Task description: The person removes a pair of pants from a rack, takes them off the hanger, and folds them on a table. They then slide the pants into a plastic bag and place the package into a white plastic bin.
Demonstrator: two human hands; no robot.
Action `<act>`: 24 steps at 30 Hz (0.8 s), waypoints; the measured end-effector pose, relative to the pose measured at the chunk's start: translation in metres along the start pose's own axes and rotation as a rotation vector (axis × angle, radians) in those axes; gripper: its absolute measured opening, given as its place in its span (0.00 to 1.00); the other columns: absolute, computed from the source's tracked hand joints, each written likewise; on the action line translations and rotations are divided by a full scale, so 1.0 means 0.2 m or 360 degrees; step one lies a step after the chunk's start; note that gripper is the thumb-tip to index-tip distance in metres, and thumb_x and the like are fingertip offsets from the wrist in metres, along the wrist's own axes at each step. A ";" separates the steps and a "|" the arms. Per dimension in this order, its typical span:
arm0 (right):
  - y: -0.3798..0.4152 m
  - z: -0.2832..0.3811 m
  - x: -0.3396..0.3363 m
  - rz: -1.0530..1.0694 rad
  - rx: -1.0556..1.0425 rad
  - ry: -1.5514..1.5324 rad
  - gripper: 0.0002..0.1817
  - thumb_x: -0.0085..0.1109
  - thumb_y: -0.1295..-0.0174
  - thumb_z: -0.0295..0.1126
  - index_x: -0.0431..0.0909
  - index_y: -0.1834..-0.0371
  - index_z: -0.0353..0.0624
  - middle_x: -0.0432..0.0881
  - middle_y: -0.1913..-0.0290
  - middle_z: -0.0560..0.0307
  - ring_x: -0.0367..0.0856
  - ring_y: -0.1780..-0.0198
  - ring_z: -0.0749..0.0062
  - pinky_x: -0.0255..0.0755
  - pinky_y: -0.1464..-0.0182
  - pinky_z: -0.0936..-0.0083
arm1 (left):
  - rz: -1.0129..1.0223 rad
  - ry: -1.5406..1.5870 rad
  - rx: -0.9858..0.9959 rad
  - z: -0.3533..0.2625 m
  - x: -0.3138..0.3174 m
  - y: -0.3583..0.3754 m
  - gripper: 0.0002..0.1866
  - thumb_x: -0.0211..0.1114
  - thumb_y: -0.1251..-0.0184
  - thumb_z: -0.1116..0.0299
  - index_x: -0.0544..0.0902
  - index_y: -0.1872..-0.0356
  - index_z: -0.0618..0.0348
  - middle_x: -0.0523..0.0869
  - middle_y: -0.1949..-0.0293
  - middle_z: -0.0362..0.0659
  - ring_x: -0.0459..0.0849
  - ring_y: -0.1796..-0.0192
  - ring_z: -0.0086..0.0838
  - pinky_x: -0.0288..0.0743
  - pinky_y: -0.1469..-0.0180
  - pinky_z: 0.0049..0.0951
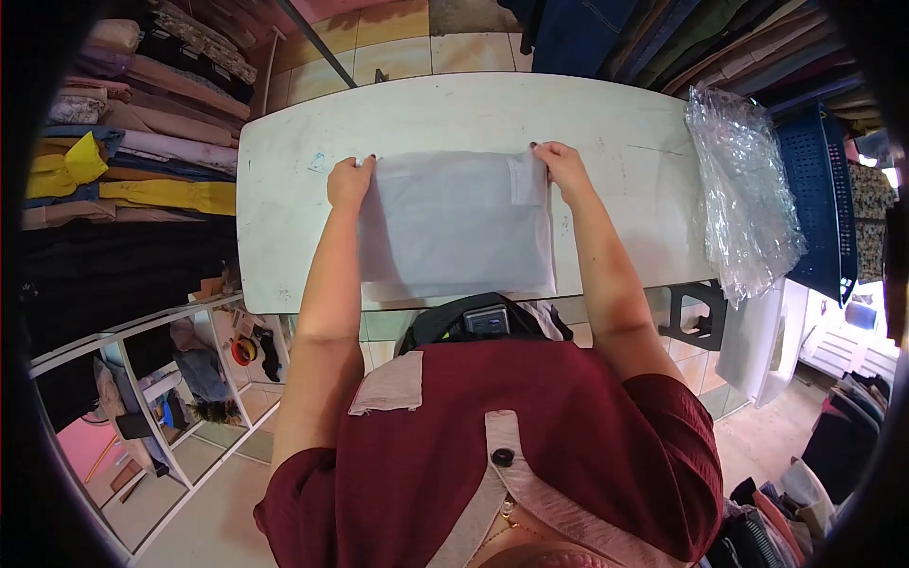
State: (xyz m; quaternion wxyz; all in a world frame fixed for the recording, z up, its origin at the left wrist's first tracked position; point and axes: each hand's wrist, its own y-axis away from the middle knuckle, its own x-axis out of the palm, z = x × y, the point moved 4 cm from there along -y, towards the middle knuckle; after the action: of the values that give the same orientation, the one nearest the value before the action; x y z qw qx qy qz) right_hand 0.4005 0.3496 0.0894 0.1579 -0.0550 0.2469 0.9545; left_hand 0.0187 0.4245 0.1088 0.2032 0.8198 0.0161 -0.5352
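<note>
A folded light-grey garment (pixel 454 222) lies flat on the white table in front of me, with what looks like a clear plastic bag around it. My left hand (pixel 350 182) is closed in a pinch at its far left corner. At the far right corner, my right hand (pixel 561 170) pinches the edge between thumb and fingers. A paler rectangular patch shows near that right corner. Both forearms reach forward on either side of the bundle.
The white table (pixel 625 222) has a pile of clear plastic bags (pixel 743 194) hanging over its right end. Beside them is a blue basket (pixel 819 204). Folded clothes (pixel 142 142) are stacked at left; more garments (pixel 653 43) stand at the far right. A white-framed rack (pixel 185 407) is lower left.
</note>
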 end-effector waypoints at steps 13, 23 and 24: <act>0.41 0.37 0.12 -0.0680 -0.1411 0.1291 0.28 0.58 0.43 0.35 0.66 0.36 0.54 0.65 0.35 0.46 0.61 0.34 0.49 0.56 0.36 0.55 | -0.1053 0.0507 0.0466 -0.03 -0.15 0.35 0.23 0.58 0.35 0.58 0.71 0.40 0.54 0.75 0.43 0.51 0.72 0.41 0.45 0.64 0.40 0.44; 0.40 0.10 0.31 -0.0252 -0.1287 0.1514 0.32 0.63 0.47 0.46 0.66 0.35 0.65 0.57 0.31 0.50 0.52 0.31 0.44 0.49 0.34 0.46 | -0.0332 0.0110 0.0490 0.11 0.20 0.42 0.30 0.46 0.29 0.60 0.53 0.29 0.57 0.51 0.28 0.51 0.47 0.27 0.53 0.44 0.34 0.65; 0.40 0.09 0.31 -0.0277 -0.1320 0.1508 0.32 0.63 0.46 0.46 0.66 0.35 0.65 0.57 0.31 0.50 0.52 0.31 0.44 0.50 0.34 0.48 | -0.0348 0.0110 0.0475 0.12 0.19 0.42 0.30 0.46 0.29 0.60 0.53 0.29 0.57 0.51 0.28 0.51 0.47 0.27 0.53 0.44 0.34 0.65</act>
State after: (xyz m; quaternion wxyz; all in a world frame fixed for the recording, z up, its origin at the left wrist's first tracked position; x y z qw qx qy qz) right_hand 0.3160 0.3096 0.1295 0.0740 -0.5477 -0.1058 0.8266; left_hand 0.0348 0.3326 0.0925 0.0192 0.8520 0.0324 -0.5222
